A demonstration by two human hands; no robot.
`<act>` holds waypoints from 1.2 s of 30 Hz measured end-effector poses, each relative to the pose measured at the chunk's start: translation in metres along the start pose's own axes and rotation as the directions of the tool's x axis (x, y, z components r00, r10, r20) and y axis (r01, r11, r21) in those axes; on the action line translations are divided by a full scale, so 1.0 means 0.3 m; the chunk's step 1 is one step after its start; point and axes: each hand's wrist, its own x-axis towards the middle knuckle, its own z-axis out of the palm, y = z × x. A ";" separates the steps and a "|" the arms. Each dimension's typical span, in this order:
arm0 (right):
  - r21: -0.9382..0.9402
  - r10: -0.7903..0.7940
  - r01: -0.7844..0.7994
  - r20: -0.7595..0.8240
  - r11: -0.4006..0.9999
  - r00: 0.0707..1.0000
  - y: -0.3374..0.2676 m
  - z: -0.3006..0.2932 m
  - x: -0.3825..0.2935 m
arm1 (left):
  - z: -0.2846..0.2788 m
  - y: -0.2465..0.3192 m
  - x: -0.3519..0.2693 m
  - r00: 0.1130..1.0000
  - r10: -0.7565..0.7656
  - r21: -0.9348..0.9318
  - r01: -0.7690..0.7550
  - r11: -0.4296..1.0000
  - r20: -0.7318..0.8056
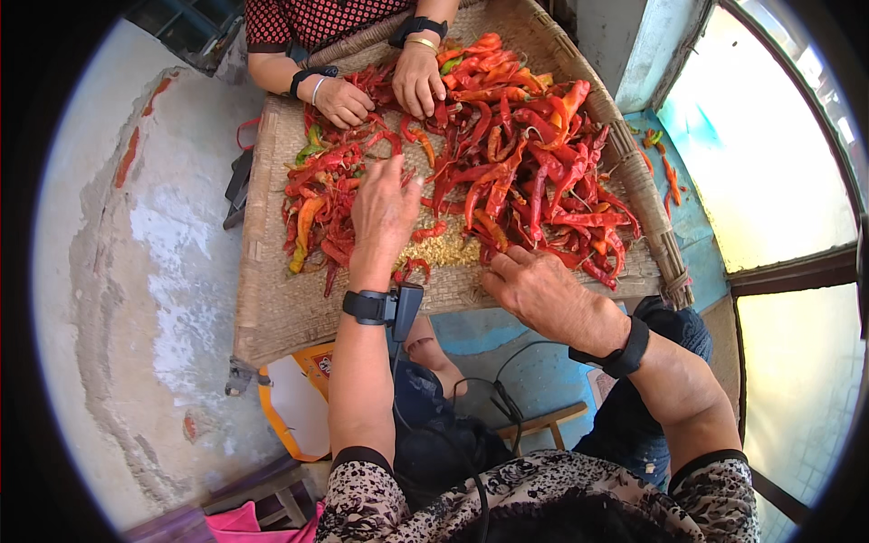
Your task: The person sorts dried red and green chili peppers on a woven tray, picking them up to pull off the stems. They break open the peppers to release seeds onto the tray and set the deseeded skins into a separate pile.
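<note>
Dried red chili peppers (536, 163) lie heaped on a large woven tray (278, 319), with a smaller pile of chilies (326, 197) on its left side. My left hand (387, 210) is over the gap between the piles, fingers pointing away from me; whether it holds anything is hidden. At the near edge of the big heap, my right hand (536, 285) has its fingers curled against the chilies, and its fingertips are partly hidden. Yellow chili seeds (448, 248) are scattered between my hands, beside a few loose curled chilies.
Across the tray, another person's two hands (380, 95) touch the chilies. A few chilies (669, 176) lie on the blue ledge by the window at right. Below the tray are an orange-edged bag (292, 407), a wooden stool (543, 421) and a hanging black cable (506, 400).
</note>
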 end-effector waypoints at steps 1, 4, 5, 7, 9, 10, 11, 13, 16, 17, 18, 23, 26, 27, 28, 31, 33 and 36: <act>-0.007 -0.001 0.001 -0.003 1.000 1.000 0.000 0.001 -0.001 | 0.030 0.021 -0.006 0.994 0.095 0.077 -0.099 0.992 0.054; 0.000 -0.002 0.002 -0.009 1.000 1.000 -0.007 0.005 0.001 | 0.059 0.042 -0.009 0.986 0.099 0.210 -0.125 0.970 0.132; 0.000 -0.003 0.003 -0.010 1.000 1.000 -0.012 0.005 0.002 | 0.067 0.028 -0.003 0.988 0.060 0.195 -0.087 0.977 0.144; -0.002 0.006 -0.006 0.010 1.000 1.000 -0.010 0.005 0.004 | 0.064 0.017 0.011 0.988 0.025 0.179 -0.053 0.982 0.152; 0.002 0.010 -0.010 0.004 1.000 1.000 -0.007 0.005 0.005 | 0.049 0.010 0.013 0.985 -0.033 0.097 0.017 0.995 0.169; 0.007 0.016 -0.016 0.002 1.000 1.000 -0.006 0.006 0.002 | 0.038 0.009 0.005 0.984 -0.056 -0.009 0.058 0.998 0.169; 0.009 0.019 -0.019 0.001 1.000 1.000 -0.003 0.006 -0.002 | 0.024 0.010 0.000 0.984 -0.053 -0.008 0.055 0.998 0.172; 0.015 0.012 -0.012 -0.003 1.000 1.000 0.000 0.009 -0.004 | -0.017 -0.009 -0.007 0.985 -0.160 -0.203 0.170 0.964 0.066; 0.023 0.001 -0.001 -0.001 1.000 1.000 -0.006 -0.007 -0.001 | -0.102 -0.101 0.001 0.963 -0.217 -0.212 0.181 0.960 -0.158; 0.022 0.008 -0.008 0.003 1.000 1.000 0.001 0.001 -0.007 | -0.109 -0.126 0.017 0.939 -0.296 -0.190 0.262 0.946 -0.178; 0.024 0.002 -0.002 -0.002 1.000 1.000 0.000 -0.001 -0.007 | -0.115 -0.151 0.017 0.903 -0.232 -0.013 0.243 0.970 -0.362; 0.030 -0.006 0.006 -0.020 1.000 1.000 -0.003 0.008 -0.009 | -0.097 -0.134 0.001 0.855 0.104 0.307 0.067 0.949 -0.507; 0.000 -0.001 0.001 -0.006 1.000 1.000 -0.001 0.007 -0.005 | -0.015 0.011 0.004 0.952 0.284 0.031 -0.283 0.959 -0.111; 0.006 -0.002 0.002 -0.005 1.000 1.000 -0.001 0.004 -0.002 | 0.007 0.056 -0.005 0.968 0.250 -0.093 -0.249 0.964 0.004; 0.009 -0.002 0.002 -0.003 1.000 1.000 -0.004 0.000 -0.001 | 0.034 0.068 -0.010 0.968 0.250 -0.100 -0.248 0.964 0.004; -0.016 -0.029 0.029 0.015 0.999 0.999 -0.008 -0.011 0.000 | 0.101 0.083 -0.002 0.953 0.294 0.189 -0.303 0.934 0.076; -0.023 -0.020 0.021 0.029 1.000 0.999 -0.015 -0.002 -0.002 | 0.105 0.081 0.016 0.966 0.198 0.259 -0.237 0.936 0.166; -0.031 -0.012 0.012 -0.004 0.999 1.000 -0.017 0.008 -0.007 | 0.101 0.085 0.025 0.972 0.215 0.153 -0.227 0.962 0.092</act>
